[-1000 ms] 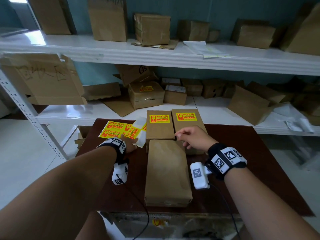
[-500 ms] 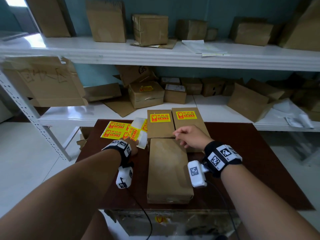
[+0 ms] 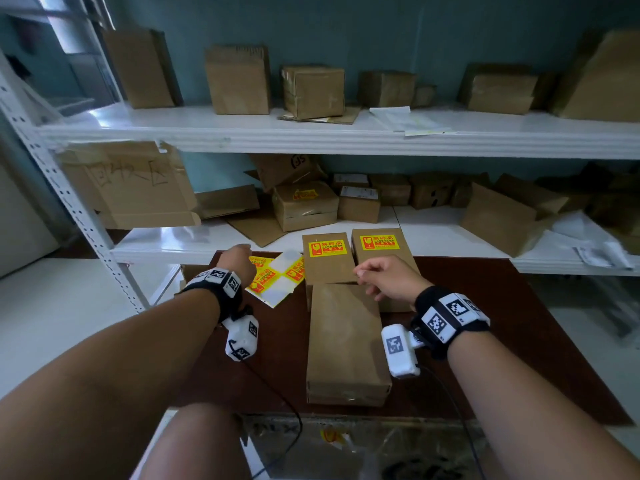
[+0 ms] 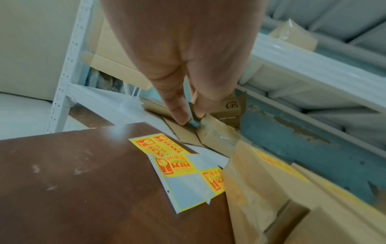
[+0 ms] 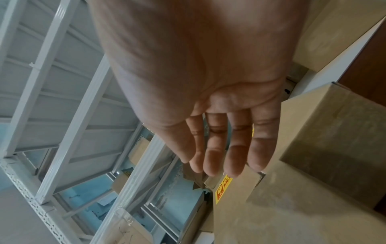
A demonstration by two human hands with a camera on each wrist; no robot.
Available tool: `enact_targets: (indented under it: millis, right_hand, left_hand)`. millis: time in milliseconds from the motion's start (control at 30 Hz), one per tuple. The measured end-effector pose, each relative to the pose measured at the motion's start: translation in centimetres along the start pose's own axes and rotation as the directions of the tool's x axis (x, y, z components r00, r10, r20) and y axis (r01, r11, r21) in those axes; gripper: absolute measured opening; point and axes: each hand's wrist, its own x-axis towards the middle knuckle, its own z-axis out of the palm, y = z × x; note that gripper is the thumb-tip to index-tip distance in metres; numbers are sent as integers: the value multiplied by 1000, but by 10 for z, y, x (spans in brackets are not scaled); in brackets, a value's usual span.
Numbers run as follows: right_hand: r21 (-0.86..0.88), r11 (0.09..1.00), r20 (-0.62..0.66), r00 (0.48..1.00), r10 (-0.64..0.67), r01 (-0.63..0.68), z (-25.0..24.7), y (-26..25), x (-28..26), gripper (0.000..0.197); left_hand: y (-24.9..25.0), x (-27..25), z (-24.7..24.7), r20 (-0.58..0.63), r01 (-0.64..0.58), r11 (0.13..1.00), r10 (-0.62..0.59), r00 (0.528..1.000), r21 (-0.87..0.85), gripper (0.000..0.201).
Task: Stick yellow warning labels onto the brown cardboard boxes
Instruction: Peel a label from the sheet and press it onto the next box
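Three brown boxes lie on the dark red table (image 3: pixel 491 327). The near box (image 3: pixel 346 341) has a bare top. Each of the two far boxes (image 3: pixel 327 268) (image 3: pixel 379 258) carries a yellow warning label (image 3: pixel 327 248) (image 3: pixel 378 242). Sheets of yellow labels (image 3: pixel 277 277) (image 4: pixel 177 163) lie left of the boxes, partly peeled to white backing. My left hand (image 3: pixel 239 261) (image 4: pixel 188 115) hovers above the sheets' far left corner, fingers straight and close together, holding nothing. My right hand (image 3: pixel 370 275) (image 5: pixel 217 166) hangs relaxed and empty over the seam between the far boxes.
A white metal shelf rack (image 3: pixel 311 140) stands right behind the table, its two levels loaded with cardboard boxes (image 3: pixel 304 206) and flattened cardboard. A flattened carton (image 3: pixel 128 188) hangs at the rack's left post. White floor lies to the left.
My left hand has lifted off the label sheets and moved up and away toward the shelf. My right hand stays over the far boxes, its fingers a little more relaxed.
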Motion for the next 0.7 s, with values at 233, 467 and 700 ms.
enact_targets:
  millis: [233,467,700]
  right_hand:
    - [59,998,17,1000,20,-21,9,-1,-13,16]
    - [-50,999,77,997,-12,16,22,-24,12,19]
    - [-103,995,119,993,20,-8,34,-16,37,19]
  left_hand:
    - [-12,-24,25,282,-110,973,49,958,205,50]
    - [-6,-21,75,446,-279,878,85,891,389,51]
    - [-9,-12,82,436,-294,899,133,890,324,53]
